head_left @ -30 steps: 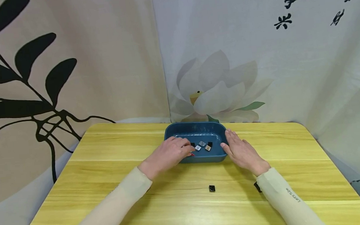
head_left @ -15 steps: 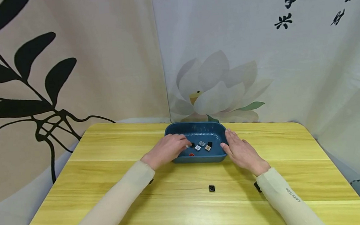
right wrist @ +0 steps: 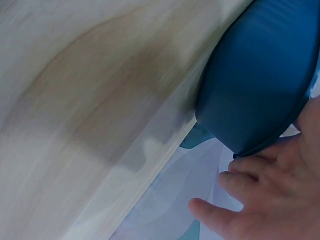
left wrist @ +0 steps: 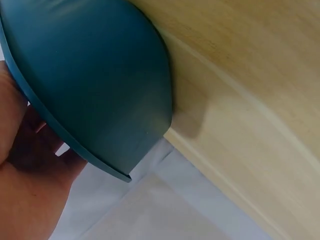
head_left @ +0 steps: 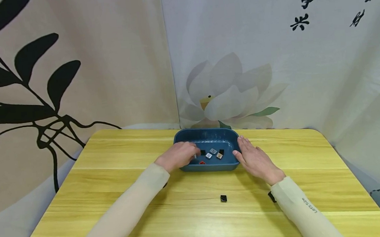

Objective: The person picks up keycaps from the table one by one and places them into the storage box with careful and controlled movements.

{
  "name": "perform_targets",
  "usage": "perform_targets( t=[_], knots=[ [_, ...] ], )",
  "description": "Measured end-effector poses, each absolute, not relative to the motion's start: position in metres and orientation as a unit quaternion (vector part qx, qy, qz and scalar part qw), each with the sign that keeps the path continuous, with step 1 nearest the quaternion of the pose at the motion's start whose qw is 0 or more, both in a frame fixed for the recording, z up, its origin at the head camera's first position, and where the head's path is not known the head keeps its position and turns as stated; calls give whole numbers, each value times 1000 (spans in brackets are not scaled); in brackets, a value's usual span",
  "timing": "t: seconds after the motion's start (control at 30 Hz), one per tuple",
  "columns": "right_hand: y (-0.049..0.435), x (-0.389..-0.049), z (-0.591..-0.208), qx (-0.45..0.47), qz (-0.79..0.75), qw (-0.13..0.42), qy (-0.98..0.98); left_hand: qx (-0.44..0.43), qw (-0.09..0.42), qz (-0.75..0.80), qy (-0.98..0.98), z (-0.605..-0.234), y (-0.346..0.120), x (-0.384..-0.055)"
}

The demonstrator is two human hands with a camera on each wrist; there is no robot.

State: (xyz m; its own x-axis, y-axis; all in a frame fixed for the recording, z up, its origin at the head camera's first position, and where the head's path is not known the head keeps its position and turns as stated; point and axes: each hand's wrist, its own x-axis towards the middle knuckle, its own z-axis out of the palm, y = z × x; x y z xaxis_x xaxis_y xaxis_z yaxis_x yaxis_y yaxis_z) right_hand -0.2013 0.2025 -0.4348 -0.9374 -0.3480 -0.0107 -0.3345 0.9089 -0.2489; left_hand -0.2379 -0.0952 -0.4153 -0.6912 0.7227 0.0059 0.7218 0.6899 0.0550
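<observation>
A dark blue rectangular basin stands near the table's back edge. Over its left rim reaches my left hand, fingers bent down inside. Something small and whitish shows at its fingertips; whether it is a held piece or a nail is unclear. In the left wrist view, the basin's wall hides the fingertips of that hand. My right hand rests against the right side with fairly straight fingers, seen along the rim in the right wrist view. Inside lie small square pieces: a red one, black ones and pale ones.
A single small black square piece lies on the wooden table in front of the basin. Behind the table hangs a printed curtain, close to the basin's far side.
My left hand has drawn back from the red piece, left and slightly up, uncovering the red and a black piece. The right hand stays put.
</observation>
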Motion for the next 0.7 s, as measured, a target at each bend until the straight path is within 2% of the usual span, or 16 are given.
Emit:
perform_targets(
  t=[0.27,0.4,0.53,0.7],
  knots=[
    [202,-201,-436,-172,-125,29,977,369,80,20,926,-414,-90,-246],
    [202,-201,-436,-172,-127,30,976,372,91,7,924,-414,-89,-247],
    [202,-201,-435,-172,-127,31,976,391,64,19,918,-414,-94,-246],
    [203,-201,-436,-172,-127,31,976,419,-30,48,906,-415,-105,-243]
  ],
)
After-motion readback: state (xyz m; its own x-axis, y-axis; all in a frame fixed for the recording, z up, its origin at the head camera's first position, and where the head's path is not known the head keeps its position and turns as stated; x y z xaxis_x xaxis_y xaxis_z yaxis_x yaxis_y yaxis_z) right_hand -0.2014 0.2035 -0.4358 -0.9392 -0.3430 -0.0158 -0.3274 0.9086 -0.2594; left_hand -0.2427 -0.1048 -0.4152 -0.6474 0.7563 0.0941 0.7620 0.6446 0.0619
